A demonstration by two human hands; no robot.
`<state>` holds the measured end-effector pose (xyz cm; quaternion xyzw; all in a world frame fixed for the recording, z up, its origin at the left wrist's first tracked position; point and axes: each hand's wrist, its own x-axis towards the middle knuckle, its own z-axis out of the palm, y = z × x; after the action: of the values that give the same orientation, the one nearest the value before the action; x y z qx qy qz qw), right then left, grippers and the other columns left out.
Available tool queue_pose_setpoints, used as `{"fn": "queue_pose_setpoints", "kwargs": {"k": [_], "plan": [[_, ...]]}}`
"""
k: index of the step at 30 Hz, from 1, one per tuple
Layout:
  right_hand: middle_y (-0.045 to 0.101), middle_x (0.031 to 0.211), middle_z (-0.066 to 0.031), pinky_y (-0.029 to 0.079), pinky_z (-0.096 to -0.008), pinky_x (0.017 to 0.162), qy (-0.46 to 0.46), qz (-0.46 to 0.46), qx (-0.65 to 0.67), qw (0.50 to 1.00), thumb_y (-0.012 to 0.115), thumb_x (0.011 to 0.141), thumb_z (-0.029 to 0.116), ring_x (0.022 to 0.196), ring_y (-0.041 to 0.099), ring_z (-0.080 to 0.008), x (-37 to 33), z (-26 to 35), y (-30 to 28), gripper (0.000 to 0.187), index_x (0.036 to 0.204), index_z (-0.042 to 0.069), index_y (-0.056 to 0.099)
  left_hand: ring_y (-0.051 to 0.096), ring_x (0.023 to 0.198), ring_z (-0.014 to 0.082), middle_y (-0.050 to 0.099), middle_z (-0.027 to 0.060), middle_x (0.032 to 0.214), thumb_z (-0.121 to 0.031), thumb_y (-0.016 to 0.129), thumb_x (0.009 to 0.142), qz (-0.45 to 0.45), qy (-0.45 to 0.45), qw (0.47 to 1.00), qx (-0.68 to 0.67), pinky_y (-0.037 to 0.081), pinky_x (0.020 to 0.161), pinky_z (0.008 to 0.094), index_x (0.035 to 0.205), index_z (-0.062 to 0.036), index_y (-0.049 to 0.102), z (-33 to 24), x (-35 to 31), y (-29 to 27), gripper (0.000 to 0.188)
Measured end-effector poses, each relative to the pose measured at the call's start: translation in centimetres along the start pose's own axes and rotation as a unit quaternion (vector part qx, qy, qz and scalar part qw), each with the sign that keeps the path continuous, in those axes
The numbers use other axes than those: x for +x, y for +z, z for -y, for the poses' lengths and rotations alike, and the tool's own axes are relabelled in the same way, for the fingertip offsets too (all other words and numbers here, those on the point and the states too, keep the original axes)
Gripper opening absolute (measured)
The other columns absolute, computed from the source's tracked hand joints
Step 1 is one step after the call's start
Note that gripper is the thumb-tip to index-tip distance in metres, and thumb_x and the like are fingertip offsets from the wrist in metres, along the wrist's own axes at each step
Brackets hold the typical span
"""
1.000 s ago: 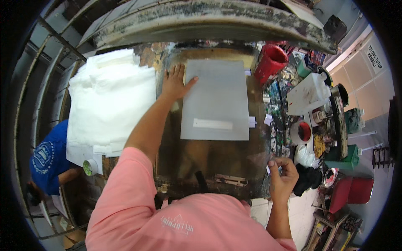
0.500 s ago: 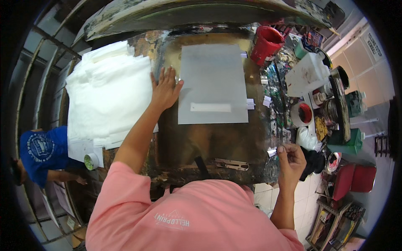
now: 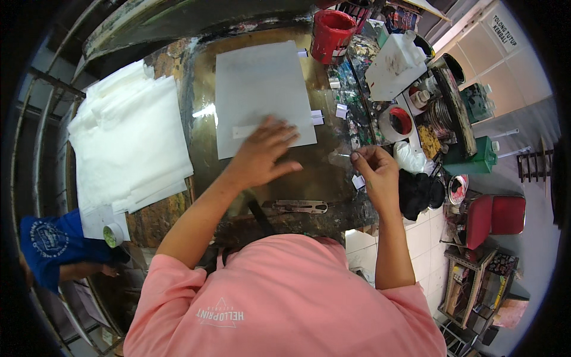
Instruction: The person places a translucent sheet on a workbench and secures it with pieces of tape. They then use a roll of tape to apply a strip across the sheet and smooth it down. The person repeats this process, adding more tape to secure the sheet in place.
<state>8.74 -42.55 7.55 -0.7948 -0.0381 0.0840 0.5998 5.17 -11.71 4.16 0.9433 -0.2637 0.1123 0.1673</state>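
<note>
A pale grey translucent sheet lies on the brown bench top. Over its lower part is my left hand, open with fingers spread and slightly blurred; I cannot tell whether it touches the sheet. The fingers partly cover a white strip on the sheet. Right of the sheet's lower corner, my right hand is closed in a pinch. A small clear film-like piece sticks out from its fingertips. Small white folded tabs stand at the sheet's right edge, with another tab just below the right fingertips.
A stack of white sheets lies at the left. Near the front edge are a utility knife and a black strip. A red paint can and white jug stand at the back right. A person in blue is at lower left.
My left hand has moved from beside the sheet's left edge to over its lower part. My right hand has shifted away from the bench's front, the clear piece at its fingertips. The view has shifted.
</note>
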Motion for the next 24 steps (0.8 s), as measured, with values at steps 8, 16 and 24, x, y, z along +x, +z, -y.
{"fn": "queue_pose_setpoints", "kwargs": {"k": [8,16,24], "plan": [[0.065,0.080,-0.0017,0.047,-0.0278,0.064,-0.023,0.215,-0.155,0.964,0.071,0.101,0.016,0.071,0.057,-0.0084,6.1,-0.7,-1.0,0.018,0.098,0.000,0.065,0.048,0.142,0.0351,0.057,0.0161,0.148,-0.062,0.067,0.093,0.039,0.014,0.998,-0.051,0.035,0.123,0.0496,0.137,0.0023,0.062,-1.0,2.7,3.2,0.078],[0.071,0.086,-0.0165,0.052,-0.0440,0.070,-0.150,0.406,-0.297,0.851,0.071,0.097,0.019,0.075,0.068,-0.0310,13.8,-0.6,1.4,0.022,0.104,-0.002,0.069,0.046,0.144,0.0372,0.054,0.0165,0.152,-0.054,0.067,0.094,0.058,0.011,0.993,-0.098,0.035,0.122,0.0488,0.144,0.0002,0.057,-0.1,2.4,3.6,0.075],[0.068,0.080,-0.0110,0.053,-0.0357,0.061,-0.129,0.455,-0.326,0.818,0.070,0.099,0.019,0.066,0.068,-0.0179,16.2,-1.7,3.5,0.021,0.100,-0.002,0.067,0.042,0.147,0.0436,0.047,0.0251,0.156,-0.052,0.072,0.090,0.067,-0.043,0.983,-0.163,0.032,0.125,0.0507,0.162,-0.0093,0.033,0.5,1.1,4.1,0.092]]}}
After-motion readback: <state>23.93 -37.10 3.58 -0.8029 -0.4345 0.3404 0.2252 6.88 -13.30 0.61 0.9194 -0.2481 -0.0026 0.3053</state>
